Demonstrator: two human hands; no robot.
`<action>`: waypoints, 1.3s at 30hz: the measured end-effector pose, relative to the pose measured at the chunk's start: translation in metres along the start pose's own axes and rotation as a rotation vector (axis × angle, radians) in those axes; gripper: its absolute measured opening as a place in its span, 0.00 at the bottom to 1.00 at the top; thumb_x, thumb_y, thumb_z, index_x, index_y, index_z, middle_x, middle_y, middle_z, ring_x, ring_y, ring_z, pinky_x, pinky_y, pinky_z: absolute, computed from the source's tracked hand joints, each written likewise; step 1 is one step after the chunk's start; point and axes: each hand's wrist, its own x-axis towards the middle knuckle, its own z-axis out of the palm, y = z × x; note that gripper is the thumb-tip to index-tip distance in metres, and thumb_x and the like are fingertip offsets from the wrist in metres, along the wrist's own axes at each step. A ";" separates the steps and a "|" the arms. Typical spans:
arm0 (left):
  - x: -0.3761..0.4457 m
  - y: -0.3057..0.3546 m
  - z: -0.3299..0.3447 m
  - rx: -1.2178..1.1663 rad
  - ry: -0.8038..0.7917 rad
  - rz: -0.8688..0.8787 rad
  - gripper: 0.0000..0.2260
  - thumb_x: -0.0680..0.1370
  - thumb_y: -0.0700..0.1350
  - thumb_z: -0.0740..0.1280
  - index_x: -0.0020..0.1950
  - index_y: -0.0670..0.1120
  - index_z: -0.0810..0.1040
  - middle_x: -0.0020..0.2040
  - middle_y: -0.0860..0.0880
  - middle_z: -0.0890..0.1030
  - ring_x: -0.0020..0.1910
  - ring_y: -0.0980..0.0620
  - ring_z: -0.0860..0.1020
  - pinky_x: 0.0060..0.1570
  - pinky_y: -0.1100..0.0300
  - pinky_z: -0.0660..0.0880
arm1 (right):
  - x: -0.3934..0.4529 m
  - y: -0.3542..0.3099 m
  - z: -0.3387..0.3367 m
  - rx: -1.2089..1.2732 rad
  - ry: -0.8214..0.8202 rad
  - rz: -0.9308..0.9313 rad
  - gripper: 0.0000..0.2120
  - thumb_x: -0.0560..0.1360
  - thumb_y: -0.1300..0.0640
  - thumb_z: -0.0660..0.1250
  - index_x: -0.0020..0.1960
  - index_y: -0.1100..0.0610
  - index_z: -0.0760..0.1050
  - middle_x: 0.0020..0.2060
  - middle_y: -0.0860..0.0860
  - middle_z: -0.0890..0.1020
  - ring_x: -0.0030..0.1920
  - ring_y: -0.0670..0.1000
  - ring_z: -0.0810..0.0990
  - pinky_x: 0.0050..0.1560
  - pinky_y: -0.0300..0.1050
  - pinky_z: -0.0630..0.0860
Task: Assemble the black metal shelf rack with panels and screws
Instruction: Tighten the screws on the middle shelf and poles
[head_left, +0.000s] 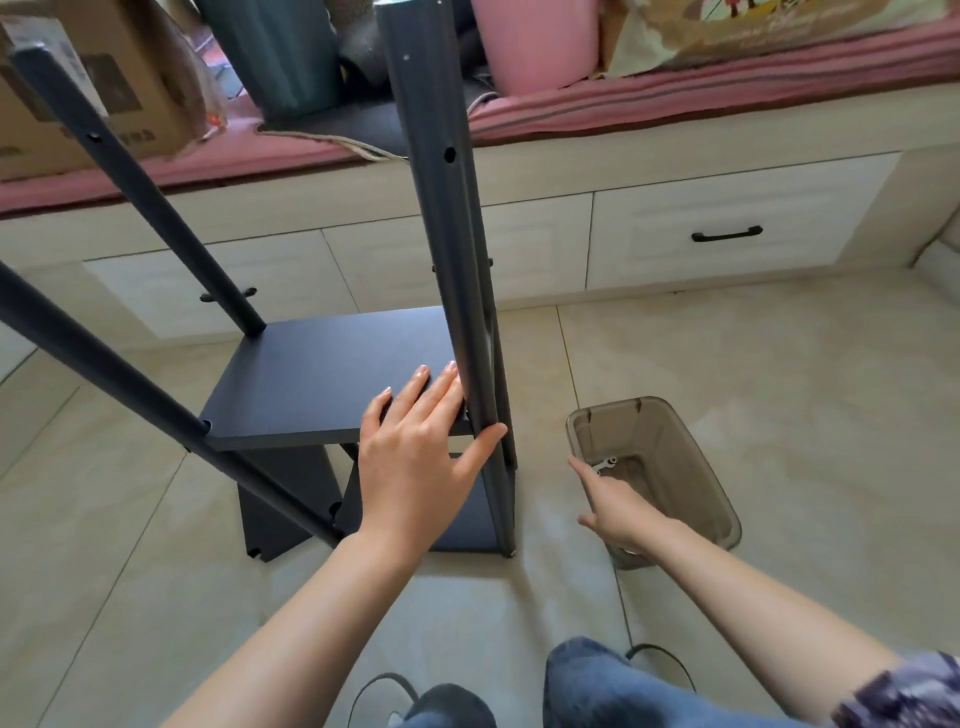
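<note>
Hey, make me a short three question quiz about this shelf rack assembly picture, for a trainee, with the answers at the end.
1. True or false: the left hand lies flat on the upper black panel, thumb against the upright post.
2. Where does the right hand reach? A) a drawer handle B) the clear plastic bin C) the cardboard box
3. Fill in: the small metal hardware lies inside the ____.

Key: 1 true; 2 B; 3 bin

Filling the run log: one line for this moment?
left hand: steadies shelf panel against upright post | right hand: reaching into plastic bin | hardware: unclear
</note>
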 end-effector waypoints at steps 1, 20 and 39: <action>0.001 0.000 0.000 0.006 0.001 0.006 0.25 0.77 0.62 0.64 0.66 0.47 0.81 0.67 0.50 0.79 0.72 0.47 0.73 0.70 0.45 0.67 | -0.001 -0.001 -0.001 -0.006 0.018 0.017 0.40 0.80 0.55 0.65 0.81 0.48 0.41 0.69 0.62 0.70 0.67 0.61 0.72 0.65 0.52 0.71; 0.000 0.004 0.003 -0.015 0.011 -0.003 0.27 0.79 0.64 0.59 0.66 0.48 0.81 0.69 0.51 0.78 0.73 0.48 0.71 0.73 0.47 0.62 | 0.017 0.087 -0.015 -0.007 -0.084 0.353 0.14 0.77 0.63 0.63 0.62 0.64 0.76 0.61 0.60 0.80 0.62 0.58 0.79 0.56 0.44 0.74; 0.004 0.010 0.011 -0.020 0.087 0.002 0.20 0.78 0.60 0.63 0.57 0.47 0.85 0.64 0.52 0.82 0.71 0.48 0.74 0.70 0.45 0.66 | 0.053 0.087 0.008 -0.089 -0.130 0.417 0.19 0.79 0.60 0.63 0.68 0.65 0.72 0.67 0.60 0.76 0.67 0.58 0.76 0.61 0.43 0.73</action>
